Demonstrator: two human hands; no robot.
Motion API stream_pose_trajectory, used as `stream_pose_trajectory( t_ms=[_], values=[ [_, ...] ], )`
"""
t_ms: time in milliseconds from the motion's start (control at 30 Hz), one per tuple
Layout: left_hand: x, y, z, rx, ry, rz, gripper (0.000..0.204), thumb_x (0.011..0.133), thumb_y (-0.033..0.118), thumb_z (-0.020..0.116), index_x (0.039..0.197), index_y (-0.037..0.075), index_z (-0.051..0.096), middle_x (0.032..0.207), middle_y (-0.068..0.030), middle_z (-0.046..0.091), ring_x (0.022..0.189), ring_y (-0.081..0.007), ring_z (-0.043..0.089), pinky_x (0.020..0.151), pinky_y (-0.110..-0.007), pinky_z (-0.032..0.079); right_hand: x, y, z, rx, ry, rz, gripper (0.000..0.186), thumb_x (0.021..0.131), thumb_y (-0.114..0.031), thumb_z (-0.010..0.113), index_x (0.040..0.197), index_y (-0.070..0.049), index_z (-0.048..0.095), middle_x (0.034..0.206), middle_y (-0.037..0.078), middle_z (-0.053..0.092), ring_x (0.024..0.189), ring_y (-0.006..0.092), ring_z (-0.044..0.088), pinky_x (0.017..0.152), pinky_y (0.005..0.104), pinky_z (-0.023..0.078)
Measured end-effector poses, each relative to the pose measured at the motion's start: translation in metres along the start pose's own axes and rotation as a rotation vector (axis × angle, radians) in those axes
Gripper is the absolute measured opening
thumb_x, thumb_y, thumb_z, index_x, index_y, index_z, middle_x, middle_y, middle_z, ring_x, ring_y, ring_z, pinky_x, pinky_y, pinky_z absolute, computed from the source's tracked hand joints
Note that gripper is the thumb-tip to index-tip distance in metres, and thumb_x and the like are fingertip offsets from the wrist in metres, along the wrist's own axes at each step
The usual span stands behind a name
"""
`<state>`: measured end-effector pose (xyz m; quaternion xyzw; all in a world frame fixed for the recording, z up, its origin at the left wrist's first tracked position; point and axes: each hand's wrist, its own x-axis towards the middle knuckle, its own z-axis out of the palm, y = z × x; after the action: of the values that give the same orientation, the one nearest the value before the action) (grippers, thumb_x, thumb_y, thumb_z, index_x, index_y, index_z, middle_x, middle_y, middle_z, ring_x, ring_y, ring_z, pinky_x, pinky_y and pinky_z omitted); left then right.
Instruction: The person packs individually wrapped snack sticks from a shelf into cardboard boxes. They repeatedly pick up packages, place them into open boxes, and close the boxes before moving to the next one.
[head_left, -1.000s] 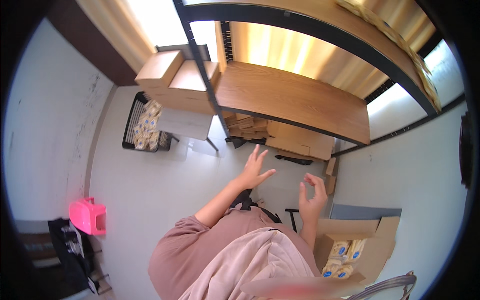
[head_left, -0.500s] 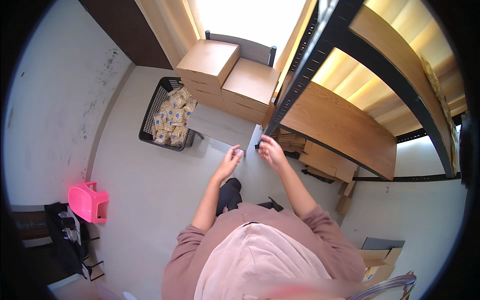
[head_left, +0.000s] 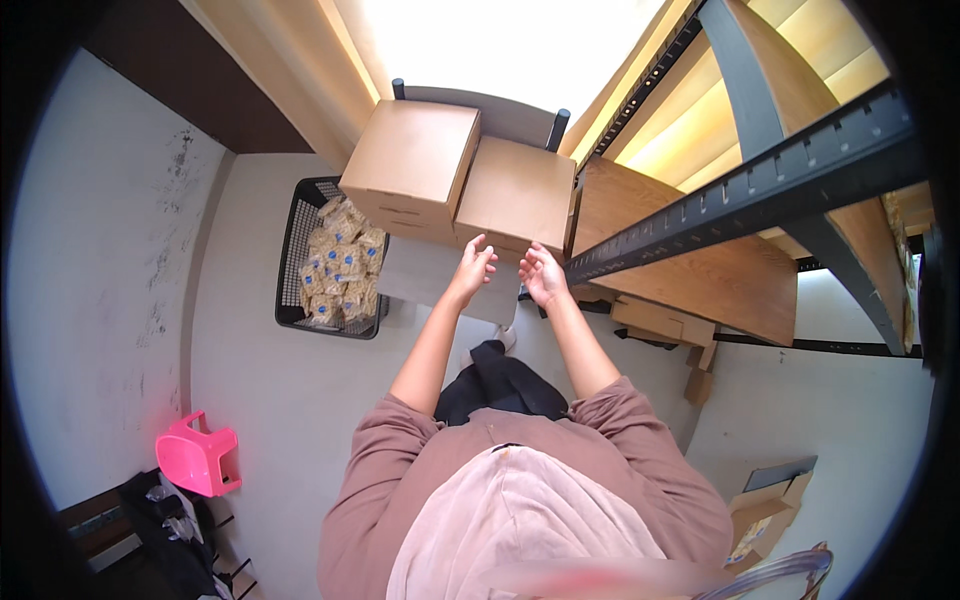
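Note:
My left hand (head_left: 476, 264) and my right hand (head_left: 541, 271) are both raised in front of me, palms turned inward, fingers loosely curved and apart, holding nothing. They hover close to the front of a lower stack of cardboard boxes (head_left: 515, 190). A taller stack of closed boxes (head_left: 408, 145) stands just left of it. Both stacks rest on a small grey table (head_left: 415, 275). Whether any fingertip touches cardboard I cannot tell.
A black mesh basket (head_left: 290, 260) holds several beige packets (head_left: 340, 255). A black metal shelf upright (head_left: 720, 207) with wooden shelves (head_left: 620, 205) rises at my right. A pink stool (head_left: 190, 457) sits lower left, an open carton (head_left: 755, 525) lower right.
My view has swung from the shelving toward the stacked boxes, which are now straight ahead and nearer. My two hands have come up closer together, in front of the lower stack.

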<state>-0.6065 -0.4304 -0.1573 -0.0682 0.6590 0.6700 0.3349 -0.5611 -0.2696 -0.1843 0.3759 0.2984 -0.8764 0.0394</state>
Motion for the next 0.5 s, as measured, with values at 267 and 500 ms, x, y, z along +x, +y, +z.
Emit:
stream_pose_trajectory(
  t_ms=[267, 500],
  values=[
    [0.035, 0.006, -0.002, -0.094, 0.049, -0.043, 0.053, 0.088, 0.025, 0.051, 0.136, 0.012, 0.032, 0.102, -0.0022, 0.053, 0.081, -0.0097, 0.051, 0.07, -0.028, 0.045, 0.002, -0.008, 0.023, -0.023, 0.115, -0.069, 0.022, 0.08, -0.011, 0.063, 0.097, -0.016, 0.051, 0.078, -0.002, 0.054, 0.069, 0.0123, 0.056, 0.062, 0.029, 0.046],
    [0.029, 0.082, -0.002, -0.118, -0.12, 0.155, 0.046, 0.087, 0.02, 0.053, 0.131, 0.008, 0.042, 0.086, 0.003, 0.049, 0.075, -0.0054, 0.048, 0.064, -0.023, 0.043, 0.006, -0.05, 0.042, -0.424, 0.126, -0.71, 0.018, 0.08, -0.003, 0.056, 0.097, -0.008, 0.055, 0.079, -0.001, 0.056, 0.066, 0.0077, 0.052, 0.057, 0.0208, 0.042]
  ],
)
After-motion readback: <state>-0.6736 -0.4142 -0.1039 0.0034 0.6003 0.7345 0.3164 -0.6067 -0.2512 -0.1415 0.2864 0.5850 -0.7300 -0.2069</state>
